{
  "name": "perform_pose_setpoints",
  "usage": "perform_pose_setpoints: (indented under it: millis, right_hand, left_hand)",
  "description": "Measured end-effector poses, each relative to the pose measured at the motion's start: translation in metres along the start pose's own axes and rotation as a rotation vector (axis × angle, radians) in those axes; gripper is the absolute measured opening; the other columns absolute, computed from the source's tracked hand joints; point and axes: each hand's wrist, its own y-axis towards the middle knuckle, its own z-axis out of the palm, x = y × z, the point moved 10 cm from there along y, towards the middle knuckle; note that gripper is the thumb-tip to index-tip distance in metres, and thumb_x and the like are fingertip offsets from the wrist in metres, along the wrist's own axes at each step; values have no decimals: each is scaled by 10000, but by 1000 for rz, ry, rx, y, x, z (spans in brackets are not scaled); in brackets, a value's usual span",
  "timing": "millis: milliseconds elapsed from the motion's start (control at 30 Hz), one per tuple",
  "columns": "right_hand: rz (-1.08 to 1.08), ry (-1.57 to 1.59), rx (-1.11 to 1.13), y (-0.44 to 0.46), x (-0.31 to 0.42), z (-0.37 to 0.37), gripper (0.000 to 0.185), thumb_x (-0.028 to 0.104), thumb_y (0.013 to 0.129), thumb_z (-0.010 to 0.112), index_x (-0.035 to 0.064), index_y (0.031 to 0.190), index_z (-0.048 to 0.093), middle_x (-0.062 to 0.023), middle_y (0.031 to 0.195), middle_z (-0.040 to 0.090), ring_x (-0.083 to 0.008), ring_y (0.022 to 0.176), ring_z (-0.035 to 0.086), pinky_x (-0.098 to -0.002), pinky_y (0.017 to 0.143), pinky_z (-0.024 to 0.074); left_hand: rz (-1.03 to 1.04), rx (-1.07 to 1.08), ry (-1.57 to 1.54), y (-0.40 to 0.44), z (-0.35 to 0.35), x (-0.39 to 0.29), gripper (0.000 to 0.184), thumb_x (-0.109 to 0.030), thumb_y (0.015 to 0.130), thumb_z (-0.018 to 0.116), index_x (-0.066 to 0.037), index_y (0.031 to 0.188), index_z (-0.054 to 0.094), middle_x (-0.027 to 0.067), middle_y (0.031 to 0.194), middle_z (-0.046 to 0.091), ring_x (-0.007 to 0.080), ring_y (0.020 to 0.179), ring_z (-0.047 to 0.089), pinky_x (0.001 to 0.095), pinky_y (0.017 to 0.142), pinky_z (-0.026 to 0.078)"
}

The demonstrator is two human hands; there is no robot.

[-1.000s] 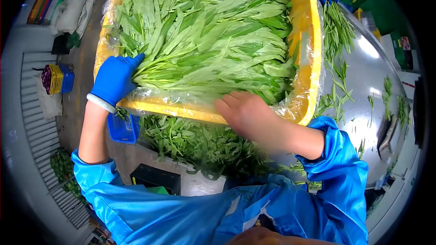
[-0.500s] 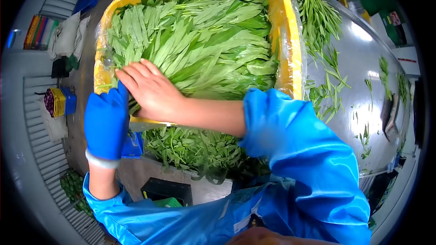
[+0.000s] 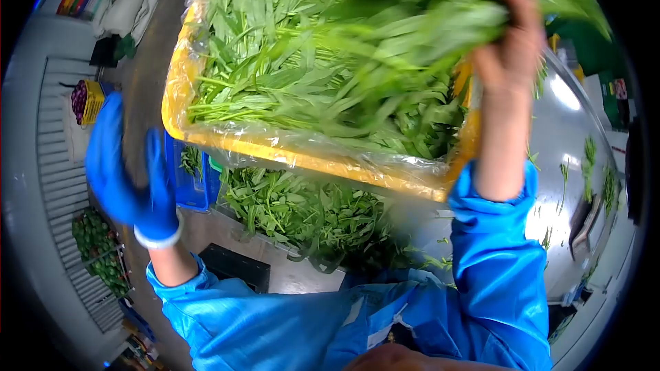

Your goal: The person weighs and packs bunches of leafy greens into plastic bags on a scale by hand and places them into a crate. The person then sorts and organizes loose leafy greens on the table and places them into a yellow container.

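Starting at the left: my gloved left hand (image 3: 127, 196), fingers spread from the thumb, gripping nothing, and beyond those fingertips sits a small yellow basket (image 3: 86, 103). Just right of my left thumb, here's a blue crate (image 3: 196, 200) with a few leaves in it. Further right, between my two hands, the big yellow crate (image 3: 275, 154), lined with clear plastic, its packed greens (image 3: 275, 75) in a thick layer; I'd call that well filled. Nearer me than either hand's fingers, a loose leafy pile (image 3: 295, 213), apparently unsorted. And over the crate's right side, my bare right hand (image 3: 512, 48), blurred, fingers curled around a leafy bunch (image 3: 426, 17): that one isn't laid down yet! Past those fingers, nearer me, scattered stems (image 3: 589, 165) lie on the steel table (image 3: 577, 113), seemingly left over.
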Motion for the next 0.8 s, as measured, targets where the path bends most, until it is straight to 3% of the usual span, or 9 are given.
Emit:
perform_pose_setpoints:
  millis: [200,300,333,367,467,533,567,633,800]
  right_hand:
    - [-25,380,156,-16,90,-31,340,67,830,586,-140,1091,517,-212,1033,585,-313,1077,549,-437,1117,326]
    - [13,370,172,-12,123,-74,468,103,838,569,-164,1209,468,-292,1273,498,-353,1240,458,-492,1130,294]
    - [-276,-1,-360,-36,131,-64,546,158,841,559,-167,1263,439,-330,1374,408,-417,1309,384,-527,1137,257]
    - [115,461,368,-24,126,-60,574,202,841,548,-164,1270,442,-346,1408,356,-460,1330,339,-549,1145,216]
    - [124,423,385,-36,119,-31,522,190,844,537,-146,1241,485,-328,1366,425,-450,1303,376,-537,1137,242]
    - [-307,-178,-461,-48,139,-70,559,265,896,447,-119,1302,450,-288,1399,399,-380,1290,405,-498,1125,276]
    - [-309,-183,-461,-47,147,-90,559,265,896,447,-119,1302,450,-288,1399,399,-380,1290,405,-498,1125,276]
    - [63,235,233,-27,122,-92,537,292,904,424,-106,1254,513,-283,1327,480,-376,1241,453,-486,1101,313]
    - [120,257,-53,-35,83,-87,260,141,828,600,-53,999,567,-181,1035,596,-272,1004,568,-359,973,434]
  left_hand:
    - [-242,297,-518,-31,92,53,444,-13,871,603,2,1307,521,128,1319,559,262,1248,504,364,1065,352]
    - [-121,490,-541,-31,122,40,460,-49,876,602,-27,1327,514,128,1339,547,260,1270,488,359,1065,354]
    - [-87,565,-548,-33,131,36,497,-94,858,637,-49,1336,511,129,1349,539,272,1275,483,369,1067,355]
    - [-87,565,-549,-33,136,36,497,-94,858,637,-49,1336,511,129,1349,539,272,1275,483,369,1067,355]
    - [-67,854,-533,-52,175,31,629,-195,795,720,-86,1366,482,153,1360,517,313,1264,484,387,1059,375]
    - [6,883,-475,-59,196,35,657,-232,772,731,-82,1361,480,172,1341,522,339,1228,498,402,1041,389]
    - [76,908,-409,-62,205,34,688,-269,750,742,-78,1355,478,192,1321,528,366,1192,512,418,1023,404]
    - [78,989,-381,-64,218,37,756,-274,683,767,-75,1352,476,205,1308,529,381,1157,528,425,996,425]
    - [171,1099,-195,-71,237,41,686,-200,587,747,-76,1236,563,173,1108,603,368,991,588,436,876,475]
